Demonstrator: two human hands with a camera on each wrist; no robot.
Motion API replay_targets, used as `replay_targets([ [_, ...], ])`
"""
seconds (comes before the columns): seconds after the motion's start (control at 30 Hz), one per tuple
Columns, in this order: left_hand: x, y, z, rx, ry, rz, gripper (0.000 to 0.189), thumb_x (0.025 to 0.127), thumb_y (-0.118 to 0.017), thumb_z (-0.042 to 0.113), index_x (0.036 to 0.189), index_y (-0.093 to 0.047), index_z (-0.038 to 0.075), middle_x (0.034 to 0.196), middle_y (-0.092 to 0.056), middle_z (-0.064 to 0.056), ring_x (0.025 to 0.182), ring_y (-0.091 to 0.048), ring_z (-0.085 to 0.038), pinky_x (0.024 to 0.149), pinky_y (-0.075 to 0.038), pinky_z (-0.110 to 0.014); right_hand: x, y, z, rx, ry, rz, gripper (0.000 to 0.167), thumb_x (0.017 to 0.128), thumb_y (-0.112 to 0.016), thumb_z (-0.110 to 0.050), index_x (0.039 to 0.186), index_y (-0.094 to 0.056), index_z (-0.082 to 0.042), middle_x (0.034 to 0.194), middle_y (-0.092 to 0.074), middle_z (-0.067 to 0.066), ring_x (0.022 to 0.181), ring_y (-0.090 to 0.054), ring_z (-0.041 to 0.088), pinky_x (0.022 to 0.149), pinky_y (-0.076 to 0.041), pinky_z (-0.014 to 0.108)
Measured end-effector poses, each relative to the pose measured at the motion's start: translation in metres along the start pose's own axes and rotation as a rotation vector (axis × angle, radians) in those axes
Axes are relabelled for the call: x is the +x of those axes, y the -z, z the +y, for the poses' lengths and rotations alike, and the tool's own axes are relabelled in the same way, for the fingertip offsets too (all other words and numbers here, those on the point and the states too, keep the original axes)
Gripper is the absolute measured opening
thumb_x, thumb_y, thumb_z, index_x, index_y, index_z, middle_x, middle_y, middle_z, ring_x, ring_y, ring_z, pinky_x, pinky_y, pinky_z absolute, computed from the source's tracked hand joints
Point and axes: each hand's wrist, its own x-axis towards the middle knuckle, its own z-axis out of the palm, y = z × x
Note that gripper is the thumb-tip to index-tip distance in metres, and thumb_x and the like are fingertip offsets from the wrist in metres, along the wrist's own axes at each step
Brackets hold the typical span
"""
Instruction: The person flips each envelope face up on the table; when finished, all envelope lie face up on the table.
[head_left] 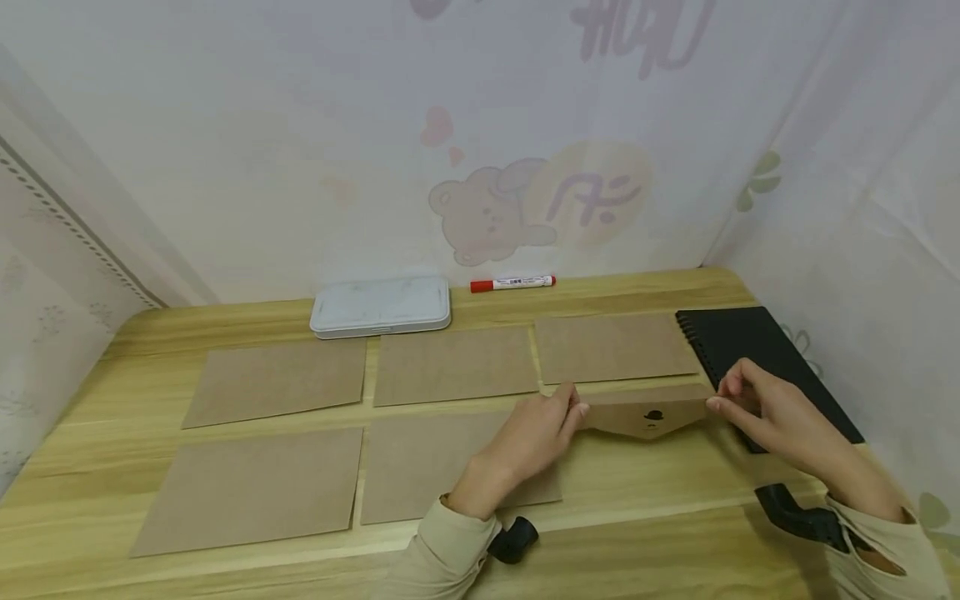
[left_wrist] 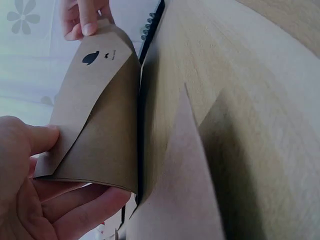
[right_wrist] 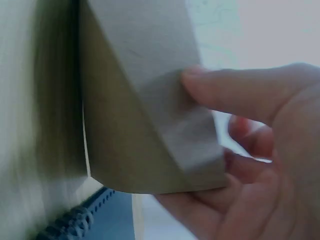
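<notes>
A brown kraft envelope [head_left: 622,411] is held between both hands at the right of the table, tilted up, its pointed flap and small black hat print facing me. My left hand [head_left: 525,442] pinches its left end, with thumb on the flap and fingers behind, as the left wrist view shows of the envelope [left_wrist: 107,120]. At the other end my right hand [head_left: 780,417] pinches it the same way; the right wrist view shows that thumb on the flap of the envelope [right_wrist: 145,115]. Under my left forearm lies another flat brown envelope [head_left: 420,467], partly hidden.
Several more flat brown envelopes [head_left: 270,483] lie in two rows. Behind them are a pale flat case [head_left: 381,307] and a red-capped marker [head_left: 513,284]. A black spiral notebook [head_left: 765,358] lies at the right, partly behind my right hand. A patterned curtain [head_left: 300,167] hangs behind the table.
</notes>
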Motion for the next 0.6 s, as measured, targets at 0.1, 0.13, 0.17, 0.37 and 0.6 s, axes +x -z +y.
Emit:
replay_targets([
  [0.1, 0.000, -0.002, 0.000, -0.010, -0.005, 0.029, 0.016, 0.100, -0.043, 0.025, 0.096, -0.049, 0.010, 0.059, -0.042, 0.007, 0.049, -0.041, -0.007, 0.048, -0.036, -0.019, 0.002, -0.004, 0.001, -0.074, 0.046, 0.100, 0.031, 0.081, -0.070, -0.001, 0.083, -0.040, -0.012, 0.077, -0.043, -0.006, 0.059, -0.040, 0.003, 0.050, -0.030, 0.018],
  [0.13, 0.000, -0.002, 0.000, -0.017, -0.006, 0.045, 0.015, 0.100, -0.043, 0.024, 0.096, -0.048, 0.010, 0.060, -0.042, 0.006, 0.050, -0.041, -0.008, 0.048, -0.036, -0.020, 0.004, -0.005, 0.000, -0.094, 0.067, 0.137, 0.032, 0.079, -0.071, -0.001, 0.082, -0.042, -0.012, 0.077, -0.040, -0.006, 0.060, -0.039, 0.005, 0.051, -0.031, 0.016],
  [0.17, 0.000, -0.002, 0.000, -0.021, -0.005, 0.064, 0.015, 0.100, -0.044, 0.024, 0.095, -0.047, 0.010, 0.061, -0.042, 0.006, 0.051, -0.042, -0.008, 0.049, -0.036, -0.020, 0.005, -0.006, 0.001, -0.118, 0.091, 0.172, 0.030, 0.079, -0.072, -0.003, 0.081, -0.043, -0.012, 0.078, -0.040, -0.005, 0.061, -0.039, 0.005, 0.053, -0.032, 0.016],
  [0.37, 0.002, -0.003, 0.000, -0.016, -0.007, 0.196, 0.014, 0.098, -0.047, 0.021, 0.093, -0.040, 0.011, 0.072, -0.040, 0.003, 0.062, -0.044, -0.011, 0.053, -0.039, -0.022, 0.015, -0.014, 0.002, -0.178, 0.216, 0.348, 0.037, 0.094, -0.050, -0.041, 0.081, -0.056, -0.006, 0.087, -0.049, 0.007, 0.073, -0.052, 0.007, 0.061, -0.039, 0.018],
  [0.6, 0.002, -0.006, 0.003, 0.065, -0.065, 0.205, 0.002, 0.099, -0.043, 0.014, 0.098, -0.042, 0.012, 0.089, -0.052, -0.001, 0.062, -0.049, -0.011, 0.050, -0.040, -0.018, 0.018, -0.020, 0.000, -0.127, 0.264, 0.403, 0.047, 0.096, -0.042, -0.043, 0.080, -0.061, -0.004, 0.091, -0.053, 0.014, 0.081, -0.051, 0.008, 0.062, -0.038, 0.019],
])
